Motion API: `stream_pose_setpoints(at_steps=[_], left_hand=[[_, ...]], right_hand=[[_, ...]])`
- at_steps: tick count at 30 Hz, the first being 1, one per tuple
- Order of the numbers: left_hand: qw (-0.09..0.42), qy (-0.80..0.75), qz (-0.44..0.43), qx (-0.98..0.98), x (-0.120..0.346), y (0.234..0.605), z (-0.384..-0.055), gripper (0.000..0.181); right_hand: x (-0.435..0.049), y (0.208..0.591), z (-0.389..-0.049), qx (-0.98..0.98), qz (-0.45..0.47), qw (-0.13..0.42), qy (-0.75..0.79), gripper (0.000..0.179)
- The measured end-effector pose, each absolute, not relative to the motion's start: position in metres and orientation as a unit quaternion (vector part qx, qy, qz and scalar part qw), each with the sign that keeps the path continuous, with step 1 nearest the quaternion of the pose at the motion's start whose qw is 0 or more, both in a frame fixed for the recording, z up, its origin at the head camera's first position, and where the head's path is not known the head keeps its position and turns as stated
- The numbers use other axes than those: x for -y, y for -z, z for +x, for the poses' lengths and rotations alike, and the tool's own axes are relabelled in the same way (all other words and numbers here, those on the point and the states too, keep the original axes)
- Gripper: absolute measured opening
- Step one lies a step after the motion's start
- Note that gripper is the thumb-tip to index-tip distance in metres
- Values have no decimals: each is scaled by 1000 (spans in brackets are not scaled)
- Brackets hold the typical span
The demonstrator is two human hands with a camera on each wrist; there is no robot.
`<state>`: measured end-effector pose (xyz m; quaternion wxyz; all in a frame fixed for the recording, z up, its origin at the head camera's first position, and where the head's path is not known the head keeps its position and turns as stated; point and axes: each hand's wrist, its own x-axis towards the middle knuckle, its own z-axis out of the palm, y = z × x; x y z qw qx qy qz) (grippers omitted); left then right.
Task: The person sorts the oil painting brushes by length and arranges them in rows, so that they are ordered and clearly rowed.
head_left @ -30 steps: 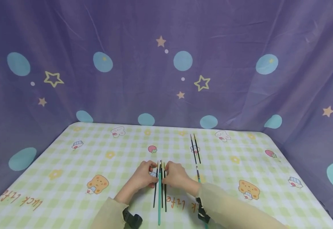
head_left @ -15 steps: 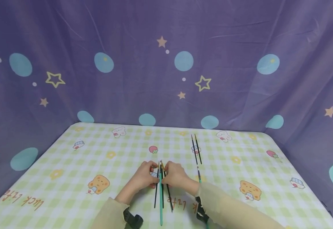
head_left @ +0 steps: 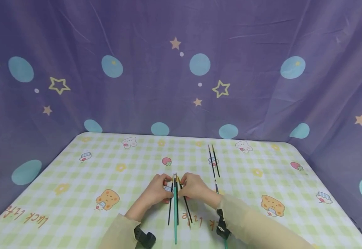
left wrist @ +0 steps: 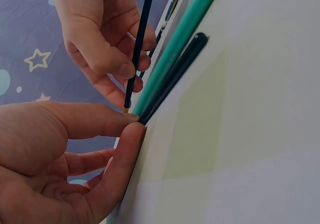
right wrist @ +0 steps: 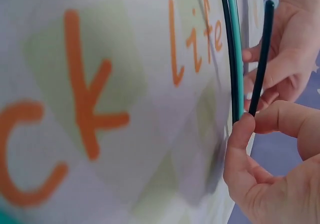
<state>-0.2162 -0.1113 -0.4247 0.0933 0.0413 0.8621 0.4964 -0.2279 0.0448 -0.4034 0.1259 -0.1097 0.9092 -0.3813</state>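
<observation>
In the head view my left hand [head_left: 156,192] pinches the leftmost black paintbrush [head_left: 169,212] with thumb and index finger. A longer teal paintbrush [head_left: 175,224] and another black brush [head_left: 177,216] lie between my hands, close side by side. My right hand [head_left: 195,188] pinches a tilted black paintbrush [head_left: 188,210], its handle end angled out to the right. Seen from the left wrist, that brush [left wrist: 142,34] stands apart from the teal handle [left wrist: 175,44]. The right wrist view shows it [right wrist: 262,54] between right thumb and index finger, with my left hand [right wrist: 287,59] behind.
Two black paintbrushes [head_left: 216,162] lie side by side at the back right of the checked tablecloth [head_left: 131,214]. Another teal-handled brush [head_left: 216,186] lies partly hidden under my right wrist. A purple curtain [head_left: 156,86] hangs behind the table.
My right hand has drawn its black paintbrush slightly away from the row, and the handle end has swung right. The left hand has stayed nearly in place.
</observation>
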Motion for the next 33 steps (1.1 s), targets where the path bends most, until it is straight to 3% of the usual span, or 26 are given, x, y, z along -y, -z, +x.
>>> stream_pose_setpoints(at_steps=[13,33], left_hand=[[96,-496,30,-863,110,425,-216,49],[97,-504,38,-857,111,424,-216,49]], right_hand=[[-78,397,-243,-894,-97,120,422,32],[-157,395,-292,-903,4,56,426,34]])
